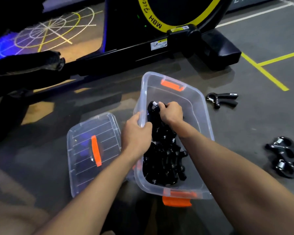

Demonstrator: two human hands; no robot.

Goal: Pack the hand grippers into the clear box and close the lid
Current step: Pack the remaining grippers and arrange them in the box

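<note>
The clear box (196, 106) with orange latches stands on the floor, holding several black hand grippers (166, 160) piled along its left side. My left hand (136, 131) grips the box's left rim. Inside the box, my right hand (171, 112) holds a black hand gripper (153, 109) with a silver spring. The clear lid (81, 150) with an orange handle lies flat on the floor to the left of the box. One hand gripper (221, 99) lies on the floor to the right of the box, and a small heap of hand grippers (285, 156) lies further right.
A black exercise bike with a yellow-ringed flywheel (159, 22) stands just behind the box, its base bar (215, 53) close to the far rim. Yellow and white lines mark the grey floor. A dark bundle (27, 65) sits at the left.
</note>
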